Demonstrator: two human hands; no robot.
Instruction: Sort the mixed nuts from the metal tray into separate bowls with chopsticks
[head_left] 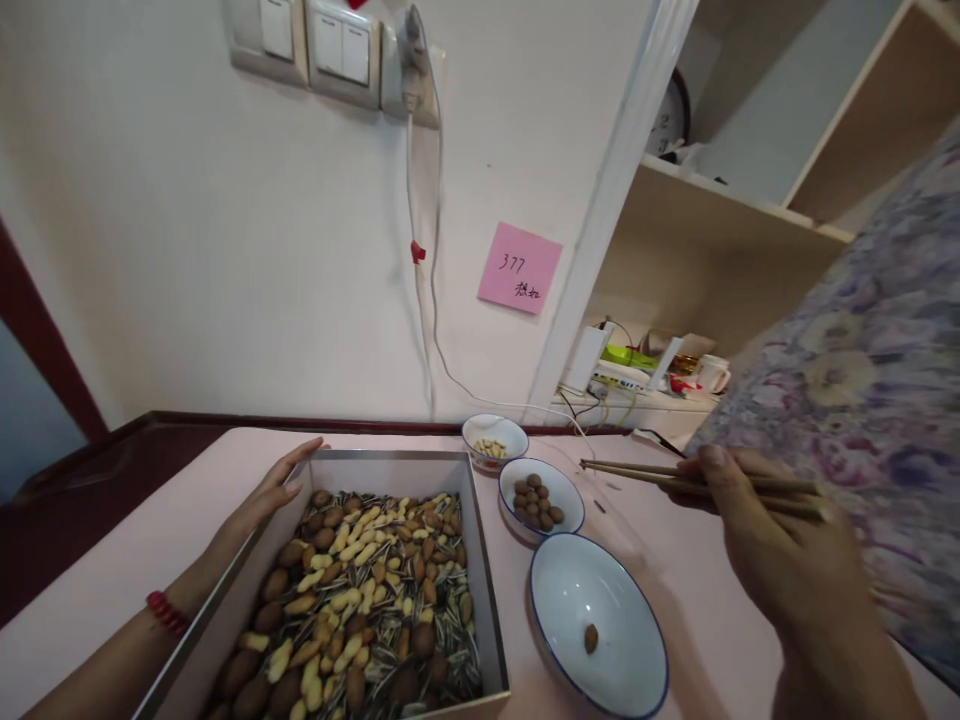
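Observation:
My right hand is closed around a pair of chopsticks, whose tips point left over the table with nothing visible between them. My left hand, fingers stretched out, rests against the left wall of a grey-white box. Inside the box lie mixed peanuts, almonds, sunflower seeds and round brown nuts. Beside it, the nearest enamel bowl holds one almond. A middle bowl has several round brown nuts, and the far bowl contains peanuts.
A white wall with switches, a plugged-in cable and a pink note stands behind the table. Dark seeds lie right of the bowls. Shelves and a floral curtain-like cloth are at the right.

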